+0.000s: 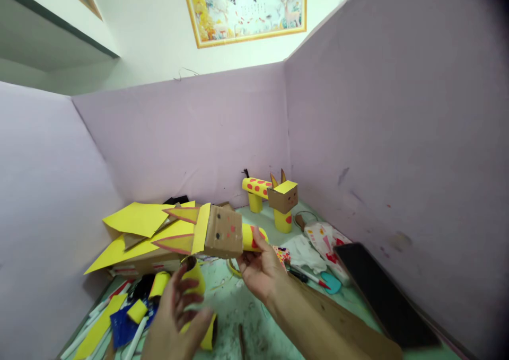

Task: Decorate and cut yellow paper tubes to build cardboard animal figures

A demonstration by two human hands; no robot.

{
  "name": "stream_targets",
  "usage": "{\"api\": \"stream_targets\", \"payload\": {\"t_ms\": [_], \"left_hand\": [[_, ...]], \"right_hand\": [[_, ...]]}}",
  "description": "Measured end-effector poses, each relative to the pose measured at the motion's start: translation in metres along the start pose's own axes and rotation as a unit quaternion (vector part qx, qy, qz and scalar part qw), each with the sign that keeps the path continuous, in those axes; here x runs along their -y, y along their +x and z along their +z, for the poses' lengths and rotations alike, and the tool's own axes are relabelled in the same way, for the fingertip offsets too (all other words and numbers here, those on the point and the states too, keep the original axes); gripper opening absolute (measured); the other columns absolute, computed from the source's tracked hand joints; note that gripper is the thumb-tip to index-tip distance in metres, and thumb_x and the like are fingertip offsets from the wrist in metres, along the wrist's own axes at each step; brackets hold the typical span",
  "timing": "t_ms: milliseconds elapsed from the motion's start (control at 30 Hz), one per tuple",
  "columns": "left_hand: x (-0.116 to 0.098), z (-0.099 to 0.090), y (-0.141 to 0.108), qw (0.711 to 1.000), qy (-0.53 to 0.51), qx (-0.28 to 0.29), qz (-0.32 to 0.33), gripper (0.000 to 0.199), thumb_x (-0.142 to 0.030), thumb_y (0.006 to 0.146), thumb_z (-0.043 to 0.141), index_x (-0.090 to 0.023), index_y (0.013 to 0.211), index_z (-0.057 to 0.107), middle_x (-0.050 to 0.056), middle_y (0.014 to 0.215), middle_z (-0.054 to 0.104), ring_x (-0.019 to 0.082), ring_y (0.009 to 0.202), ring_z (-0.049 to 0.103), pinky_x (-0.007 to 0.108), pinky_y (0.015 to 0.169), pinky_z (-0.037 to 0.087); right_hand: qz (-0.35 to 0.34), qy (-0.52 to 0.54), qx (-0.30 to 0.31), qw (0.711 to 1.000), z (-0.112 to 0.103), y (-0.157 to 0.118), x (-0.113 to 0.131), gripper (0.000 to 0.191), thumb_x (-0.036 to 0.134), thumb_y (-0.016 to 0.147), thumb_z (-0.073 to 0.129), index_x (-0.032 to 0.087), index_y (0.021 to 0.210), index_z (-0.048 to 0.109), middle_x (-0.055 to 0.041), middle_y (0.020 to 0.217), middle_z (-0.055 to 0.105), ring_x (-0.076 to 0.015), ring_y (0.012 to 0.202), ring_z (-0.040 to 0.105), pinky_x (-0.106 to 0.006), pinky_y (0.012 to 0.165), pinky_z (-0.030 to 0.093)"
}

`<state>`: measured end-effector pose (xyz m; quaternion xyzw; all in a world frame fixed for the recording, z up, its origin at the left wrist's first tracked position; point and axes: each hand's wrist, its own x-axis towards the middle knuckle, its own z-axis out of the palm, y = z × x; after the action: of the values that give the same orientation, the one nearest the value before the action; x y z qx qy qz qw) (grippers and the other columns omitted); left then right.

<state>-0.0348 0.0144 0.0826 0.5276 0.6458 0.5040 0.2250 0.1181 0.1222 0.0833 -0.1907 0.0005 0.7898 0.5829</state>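
A cardboard animal head (225, 231), with a drawn face and two long pointed ears, lies sideways in the air. It is joined to a yellow tube (248, 237) with red spots, and my right hand (260, 267) is closed around that tube. Lower left, my left hand (178, 307) is held with its fingers apart and slightly blurred. Just behind its fingers stands a yellow roll (194, 278). Another yellow roll (209, 333) is partly hidden by the left thumb.
A finished-looking spotted cardboard animal (282, 198) stands at the back. Yellow sheets (137, 219) lie on a box at the left, above markers (136, 339) and scraps. A dark tablet-like slab (385, 296), tissue (306, 253) and a red-tipped pen (314, 279) are at the right.
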Motion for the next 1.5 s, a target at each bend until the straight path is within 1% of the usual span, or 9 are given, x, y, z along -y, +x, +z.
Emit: {"api": "stream_targets", "payload": {"t_ms": [133,233,333,433,567,733,967,1200,1500], "left_hand": [[-0.056,0.051,0.024,0.971,-0.208,-0.095,0.068,0.060,-0.037,0.070,0.068,-0.020,0.121,0.042,0.008,0.108,0.058,0.022,0.103,0.057,0.032,0.086,0.048],[-0.067,0.052,0.043,0.961,-0.228,-0.139,0.076,0.056,-0.035,0.074,0.064,-0.022,0.123,0.039,0.006,0.106,0.059,0.020,0.101,0.059,0.035,0.088,0.047],[-0.066,0.038,0.061,0.970,-0.200,-0.129,0.054,0.058,-0.035,0.070,0.067,-0.019,0.120,0.042,0.006,0.098,0.061,0.022,0.090,0.063,0.037,0.079,0.050],[-0.059,0.031,0.074,0.982,-0.154,-0.098,0.038,0.062,-0.037,0.060,0.074,-0.016,0.113,0.047,0.007,0.093,0.063,0.023,0.082,0.064,0.039,0.072,0.052],[-0.045,0.043,0.073,0.992,-0.099,-0.068,0.042,0.065,-0.039,0.057,0.075,-0.015,0.110,0.048,0.010,0.096,0.064,0.024,0.082,0.064,0.040,0.073,0.052],[-0.029,0.066,0.047,0.994,-0.027,-0.090,0.063,0.069,-0.039,0.059,0.074,-0.016,0.116,0.042,0.013,0.103,0.061,0.026,0.088,0.063,0.040,0.076,0.050],[-0.016,0.054,0.028,0.993,0.004,-0.048,0.105,0.074,-0.043,0.065,0.069,-0.018,0.127,0.038,0.014,0.113,0.058,0.029,0.099,0.058,0.048,0.086,0.044],[0.015,0.011,0.027,0.975,-0.080,-0.170,0.120,0.043,-0.026,0.074,0.061,-0.016,0.112,0.044,0.005,0.087,0.059,0.017,0.079,0.061,0.034,0.075,0.051],[0.047,0.013,0.020,0.979,-0.075,-0.164,0.092,0.025,-0.016,0.073,0.057,-0.018,0.098,0.053,0.001,0.080,0.060,0.013,0.069,0.060,0.026,0.065,0.051]], "right_hand": [[0.011,0.002,0.003,1.000,0.006,-0.018,-0.013,0.012,0.025,0.073,0.069,0.020,0.078,0.059,-0.0013,0.077,0.069,-0.0154,0.074,0.066,-0.029,0.068,0.056],[0.032,-0.063,-0.003,0.997,0.001,-0.029,-0.014,0.018,0.035,0.074,0.066,0.019,0.079,0.061,-0.0029,0.073,0.067,-0.0156,0.067,0.064,-0.031,0.066,0.055],[-0.064,-0.253,-0.043,0.964,-0.013,-0.034,-0.002,0.032,0.039,0.067,0.068,0.018,0.091,0.061,-0.0077,0.094,0.066,-0.0202,0.083,0.063,-0.035,0.072,0.053],[-0.219,-0.414,-0.058,0.882,-0.024,-0.031,0.017,0.049,0.025,0.059,0.072,0.020,0.105,0.058,-0.0075,0.115,0.059,-0.0223,0.104,0.055,-0.035,0.088,0.044],[-0.306,-0.652,0.033,0.693,-0.029,-0.022,0.027,0.048,0.030,0.060,0.070,0.018,0.106,0.061,-0.0088,0.109,0.062,-0.0252,0.096,0.056,-0.040,0.085,0.043],[-0.286,-0.721,0.083,0.626,-0.036,-0.006,0.009,0.056,0.028,0.045,0.079,0.017,0.097,0.064,-0.0081,0.098,0.066,-0.0271,0.089,0.058,-0.040,0.079,0.043],[-0.229,-0.732,0.108,0.632,-0.064,0.012,0.002,0.030,0.022,0.058,0.069,0.016,0.087,0.065,-0.0036,0.079,0.070,-0.0217,0.073,0.062,-0.030,0.064,0.047],[-0.191,-0.733,0.110,0.644,-0.090,0.006,0.002,0.037,0.019,0.055,0.068,0.013,0.091,0.060,-0.0064,0.087,0.069,-0.0202,0.074,0.062,-0.031,0.068,0.048],[-0.175,-0.748,0.069,0.637,-0.099,0.004,-0.004,0.037,0.023,0.056,0.067,0.017,0.090,0.054,-0.0073,0.090,0.068,-0.0233,0.080,0.062,-0.034,0.070,0.049]]}}
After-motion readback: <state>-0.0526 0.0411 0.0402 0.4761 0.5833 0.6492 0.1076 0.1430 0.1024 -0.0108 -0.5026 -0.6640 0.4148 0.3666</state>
